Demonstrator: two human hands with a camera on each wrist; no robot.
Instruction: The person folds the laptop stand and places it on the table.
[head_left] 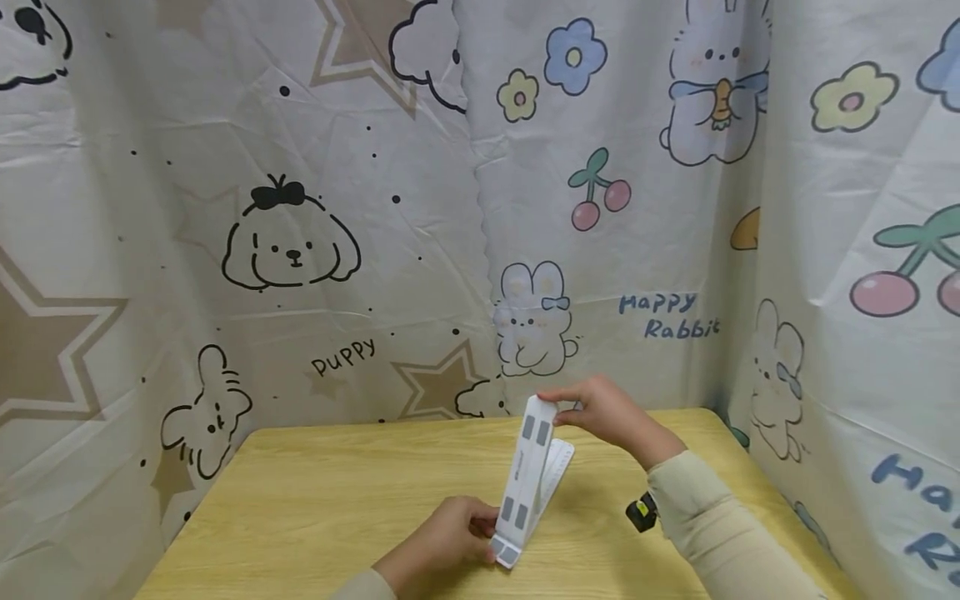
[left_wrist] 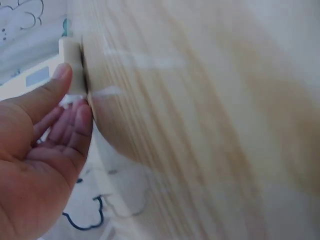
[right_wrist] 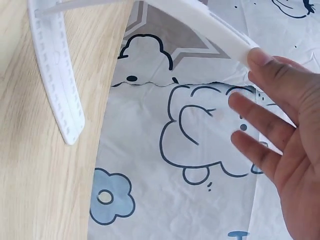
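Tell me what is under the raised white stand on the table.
Under the white stand is bare wooden table, with the stand's notched leg propped behind it. The left hand holds its lower end, the right hand its top. The foot's contact spot is hidden.

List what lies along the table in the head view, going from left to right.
Left hand gripping the foot of the stand → white folding stand propped on the wooden table → right hand pinching the stand's top end → small black and yellow item by the right sleeve.
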